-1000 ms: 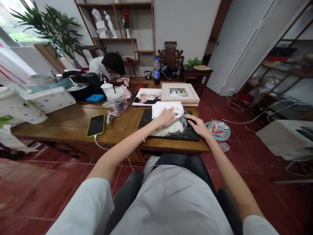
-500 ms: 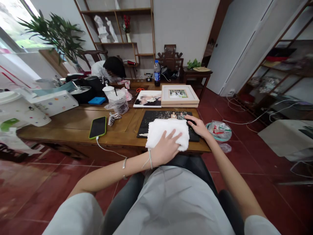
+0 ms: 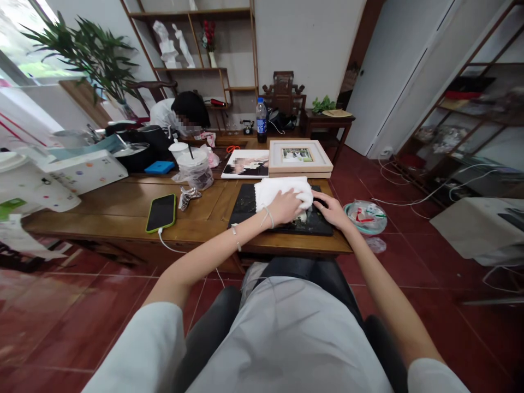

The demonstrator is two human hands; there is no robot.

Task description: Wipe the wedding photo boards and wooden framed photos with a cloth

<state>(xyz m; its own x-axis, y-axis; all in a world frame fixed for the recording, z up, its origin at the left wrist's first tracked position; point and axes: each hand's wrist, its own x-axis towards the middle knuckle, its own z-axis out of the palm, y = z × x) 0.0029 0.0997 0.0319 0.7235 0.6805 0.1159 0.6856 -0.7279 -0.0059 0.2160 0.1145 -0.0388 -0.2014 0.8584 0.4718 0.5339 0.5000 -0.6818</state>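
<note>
A dark photo panel [image 3: 245, 210] lies flat near the front edge of the wooden table. Over its upper middle rests a folded white towel [image 3: 266, 192], which hides much of the picture. My left hand [image 3: 284, 208] presses on this towel, fingers curled into its bunched right part. On the panel's right side sits my right hand [image 3: 333, 211], with fingers extended along the edge and nothing held in them.
Behind the panel are a light wooden picture frame [image 3: 274, 158] and a photo print [image 3: 245, 165]. To the left lie a charging phone [image 3: 161, 212], a bagged cup [image 3: 194, 169] and a blue box [image 3: 159, 167]. A bottle [image 3: 261, 123] stands farther back. Across the table a person's head [image 3: 190, 109] is bent low.
My left hand has pushed the white towel away from me across the panel, uncovering its lower part. My right hand stays at the panel's right edge.
</note>
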